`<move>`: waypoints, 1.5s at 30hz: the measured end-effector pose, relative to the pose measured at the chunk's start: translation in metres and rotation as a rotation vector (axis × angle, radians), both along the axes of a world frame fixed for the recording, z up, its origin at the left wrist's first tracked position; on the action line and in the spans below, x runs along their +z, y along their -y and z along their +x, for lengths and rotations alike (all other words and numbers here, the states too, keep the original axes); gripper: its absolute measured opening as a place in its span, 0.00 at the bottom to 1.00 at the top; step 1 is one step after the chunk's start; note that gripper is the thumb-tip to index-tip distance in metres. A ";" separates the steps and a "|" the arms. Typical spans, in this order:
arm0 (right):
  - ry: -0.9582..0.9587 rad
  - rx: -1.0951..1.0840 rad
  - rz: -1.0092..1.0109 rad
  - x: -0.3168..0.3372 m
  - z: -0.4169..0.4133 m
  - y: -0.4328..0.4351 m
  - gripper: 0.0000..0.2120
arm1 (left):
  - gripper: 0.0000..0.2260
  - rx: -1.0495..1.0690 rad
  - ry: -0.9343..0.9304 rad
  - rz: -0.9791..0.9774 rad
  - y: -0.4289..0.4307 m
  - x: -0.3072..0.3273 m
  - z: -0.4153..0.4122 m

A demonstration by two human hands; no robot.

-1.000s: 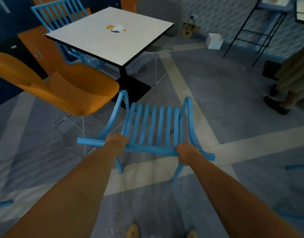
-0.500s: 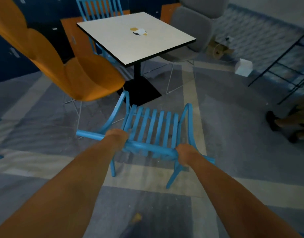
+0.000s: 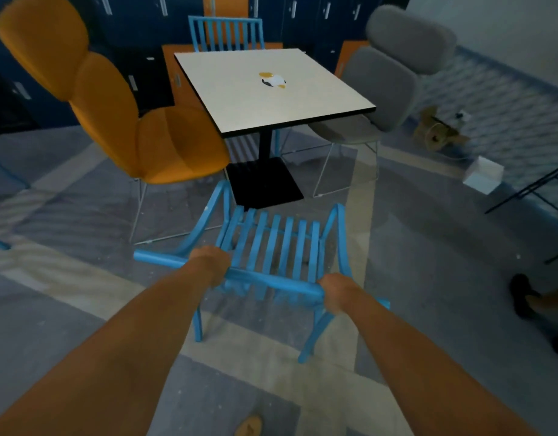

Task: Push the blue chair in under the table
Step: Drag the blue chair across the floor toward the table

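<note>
The blue slatted chair stands on the floor just in front of me, its seat facing the table. My left hand grips the left part of its top rail and my right hand grips the right part. The square white table with a black edge and a black pedestal base lies straight ahead. The chair's front edge is close to the base, outside the tabletop's near edge.
An orange chair sits left of the table, a grey chair on its right, and a second blue chair behind it. A small white box, a black metal frame and another person's feet are on the right.
I have walked the blue chair forward and turned to face the table squarely. The table now lies straight ahead and closer. Both hands keep their hold on the top rail.
</note>
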State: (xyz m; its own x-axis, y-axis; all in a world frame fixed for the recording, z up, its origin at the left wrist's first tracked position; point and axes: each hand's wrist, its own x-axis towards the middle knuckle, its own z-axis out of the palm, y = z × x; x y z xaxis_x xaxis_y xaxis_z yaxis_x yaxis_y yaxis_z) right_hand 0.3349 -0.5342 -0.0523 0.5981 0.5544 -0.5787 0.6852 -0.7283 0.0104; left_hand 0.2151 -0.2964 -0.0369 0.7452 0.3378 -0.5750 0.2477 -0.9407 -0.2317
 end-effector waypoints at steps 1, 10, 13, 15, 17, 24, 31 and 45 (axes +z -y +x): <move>-0.005 0.024 0.000 0.002 0.011 0.010 0.17 | 0.16 0.012 -0.003 -0.003 0.011 0.002 0.007; -0.022 0.219 -0.032 0.021 0.103 0.097 0.17 | 0.17 0.227 0.045 0.004 0.126 0.005 0.056; -0.043 0.273 -0.044 0.021 0.127 0.130 0.17 | 0.17 0.284 0.010 0.008 0.169 -0.001 0.069; -0.040 0.286 -0.030 0.018 0.144 0.150 0.16 | 0.18 0.307 0.005 0.010 0.192 -0.005 0.079; -0.043 0.298 -0.019 0.018 0.161 0.167 0.16 | 0.19 0.324 0.011 0.005 0.212 -0.007 0.090; -0.046 0.324 0.028 0.012 0.204 0.209 0.17 | 0.17 0.355 0.019 0.014 0.263 -0.009 0.120; -0.036 0.407 -0.009 0.011 0.250 0.260 0.14 | 0.18 0.401 0.004 0.013 0.331 -0.007 0.153; -0.044 0.502 -0.014 -0.003 0.311 0.383 0.16 | 0.16 0.540 0.033 -0.004 0.478 -0.020 0.198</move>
State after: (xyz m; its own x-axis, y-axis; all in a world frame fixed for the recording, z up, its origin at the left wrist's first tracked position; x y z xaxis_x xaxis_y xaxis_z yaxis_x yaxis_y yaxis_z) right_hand 0.6464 -0.9175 -0.0549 0.2347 0.7593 -0.6069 0.9510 -0.3086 -0.0184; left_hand 0.4135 -0.7744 -0.0567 0.4840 0.6754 -0.5564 0.7032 -0.6786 -0.2121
